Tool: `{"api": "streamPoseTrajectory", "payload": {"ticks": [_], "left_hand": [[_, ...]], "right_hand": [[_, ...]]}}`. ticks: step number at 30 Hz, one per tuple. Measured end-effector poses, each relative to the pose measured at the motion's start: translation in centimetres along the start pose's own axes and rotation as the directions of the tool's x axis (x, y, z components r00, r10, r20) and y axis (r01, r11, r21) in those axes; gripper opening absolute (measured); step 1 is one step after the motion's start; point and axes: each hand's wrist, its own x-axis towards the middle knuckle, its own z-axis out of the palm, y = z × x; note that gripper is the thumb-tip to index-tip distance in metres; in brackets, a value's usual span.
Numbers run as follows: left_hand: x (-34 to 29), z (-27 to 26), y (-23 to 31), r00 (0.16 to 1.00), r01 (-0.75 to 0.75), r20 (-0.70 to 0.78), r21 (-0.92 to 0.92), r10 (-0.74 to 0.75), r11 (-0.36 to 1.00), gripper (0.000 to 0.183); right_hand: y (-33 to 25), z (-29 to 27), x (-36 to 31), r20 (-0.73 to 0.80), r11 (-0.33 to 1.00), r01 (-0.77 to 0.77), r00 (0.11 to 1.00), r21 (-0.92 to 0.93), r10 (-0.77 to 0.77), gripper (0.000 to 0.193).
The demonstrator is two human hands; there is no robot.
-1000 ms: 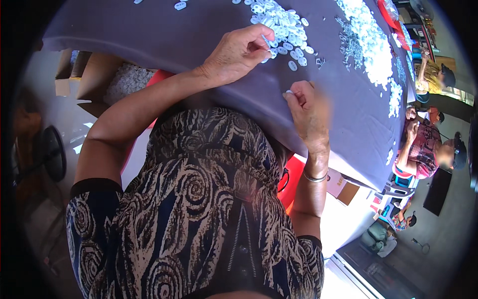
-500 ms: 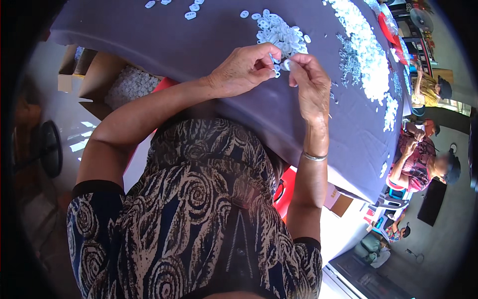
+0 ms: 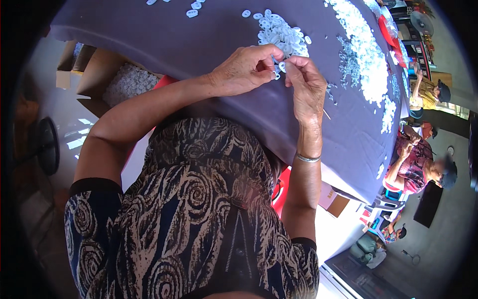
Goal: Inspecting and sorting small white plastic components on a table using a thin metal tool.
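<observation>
On dark cloth (image 3: 149,37), the left hand (image 3: 245,71) and right hand (image 3: 307,85) pinched white pieces (image 3: 282,66) — the heap (image 3: 280,34) at twelve o'clock lay yet untaken.

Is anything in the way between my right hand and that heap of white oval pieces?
Nothing visible blocks it. The heap lies on the dark tablecloth just beyond your right hand. Your left hand is close by, its fingertips overlapping the heap's near edge in this view.

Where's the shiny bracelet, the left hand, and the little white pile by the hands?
Shiny bracelet (image 3: 308,159): head view, on the middle of its band.
Left hand (image 3: 241,72): head view, on the back of it.
Pile of white pieces (image 3: 282,36): head view, near its middle.
</observation>
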Motion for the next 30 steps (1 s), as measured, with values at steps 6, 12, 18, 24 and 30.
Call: {"api": "streamPoseTrajectory", "payload": {"ticks": [6,12,18,24,30], "left_hand": [[-0.05,-0.01,0.04,1.0,-0.001,0.001,0.008,0.001,1.0,0.03],[-0.07,0.03,-0.03,1.0,-0.008,-0.004,0.017,0.008,1.0,0.03],[-0.03,0.0,0.01,1.0,0.0,0.015,0.006,0.0,1.0,0.031],[-0.06,0.01,-0.29,1.0,-0.027,0.008,0.024,0.027,0.999,0.031],[-0.07,0.06,-0.31,1.0,-0.004,0.011,0.014,0.004,1.0,0.03]], "right_hand": [[-0.17,-0.07,-0.13,0.009,0.999,0.0,1.0,-0.047,0.0,0.007],[-0.11,-0.12,-0.07,0.029,0.999,0.018,0.999,-0.035,-0.017,0.006],[-0.22,-0.36,-0.06,0.022,0.999,0.026,0.999,-0.044,-0.025,0.006],[0.12,-0.21,-0.06,0.049,0.998,0.055,0.997,-0.022,-0.054,0.006],[0.2,-0.12,-0.17,0.073,0.993,0.091,0.994,-0.07,-0.086,0.007]]}}
